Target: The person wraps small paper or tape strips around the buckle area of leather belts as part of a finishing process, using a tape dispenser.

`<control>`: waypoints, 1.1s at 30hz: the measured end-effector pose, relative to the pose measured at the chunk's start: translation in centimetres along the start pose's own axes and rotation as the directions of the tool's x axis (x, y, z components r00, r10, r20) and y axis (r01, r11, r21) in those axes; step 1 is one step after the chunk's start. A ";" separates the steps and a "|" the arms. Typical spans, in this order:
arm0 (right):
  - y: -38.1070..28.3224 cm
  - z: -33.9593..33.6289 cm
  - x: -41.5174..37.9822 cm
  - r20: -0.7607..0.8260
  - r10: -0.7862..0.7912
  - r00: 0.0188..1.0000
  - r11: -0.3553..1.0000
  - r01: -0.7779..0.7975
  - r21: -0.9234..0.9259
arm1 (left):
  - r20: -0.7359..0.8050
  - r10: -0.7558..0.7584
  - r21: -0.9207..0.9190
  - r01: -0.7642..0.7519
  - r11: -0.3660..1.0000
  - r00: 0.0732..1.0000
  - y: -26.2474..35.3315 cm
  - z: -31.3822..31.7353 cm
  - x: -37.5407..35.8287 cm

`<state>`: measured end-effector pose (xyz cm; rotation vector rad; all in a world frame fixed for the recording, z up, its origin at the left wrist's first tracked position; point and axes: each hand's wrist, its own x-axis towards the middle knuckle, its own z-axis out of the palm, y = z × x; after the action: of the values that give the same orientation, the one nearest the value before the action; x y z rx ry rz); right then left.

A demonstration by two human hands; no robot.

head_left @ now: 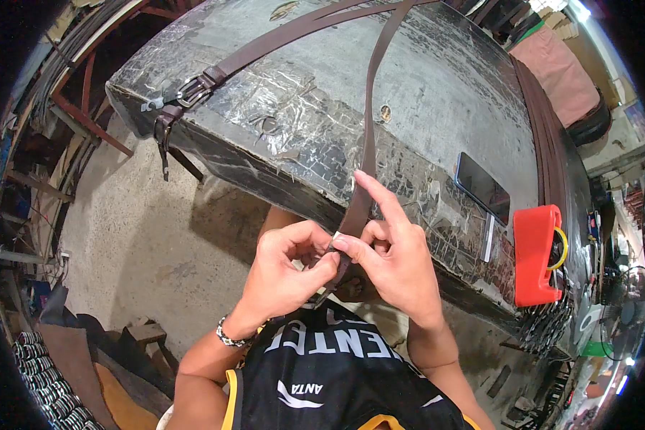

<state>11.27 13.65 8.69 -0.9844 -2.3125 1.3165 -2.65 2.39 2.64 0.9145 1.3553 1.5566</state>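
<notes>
A dark brown leather belt (pixel 369 136) runs from the far side of the worktable over its near edge into both my hands. My left hand (pixel 288 264) is closed, pinching the belt's near end between thumb and fingertips. My right hand (pixel 394 251) grips the same strap beside it, thumb pressed on the leather and index finger stretched along it. A small pale piece shows between the fingertips, too small to name. Below the hands, part of a metal buckle seems to hang, mostly hidden. Another brown belt with a metal buckle (pixel 195 90) lies at the table's left corner.
The worn black worktable (pixel 451 107) fills the middle. On its right lie a phone (pixel 481 185), a red tape dispenser (pixel 534 254) and a stack of brown straps (pixel 545 143). Several buckles (pixel 46 380) are piled at lower left, beside leather pieces (pixel 107 365).
</notes>
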 end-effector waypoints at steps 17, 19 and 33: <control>2.8 -0.8 -0.5 0.074 0.007 0.997 0.762 -0.054 0.645 | 0.017 -0.001 -0.232 0.005 0.973 1.000 0.5 -0.6 0.2; 2.9 -0.7 -0.8 0.082 0.037 0.996 0.784 -0.080 0.616 | 0.004 0.024 -0.197 -0.023 0.980 1.000 0.3 -0.7 0.2; 4.1 2.3 -0.6 -0.020 -0.054 0.998 0.796 0.055 0.602 | -0.105 0.008 -0.086 -0.017 0.996 0.994 0.0 0.8 0.0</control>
<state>12.13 13.19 4.11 -0.6854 -1.6942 1.8519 -1.95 2.70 2.74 0.7990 1.3455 1.6796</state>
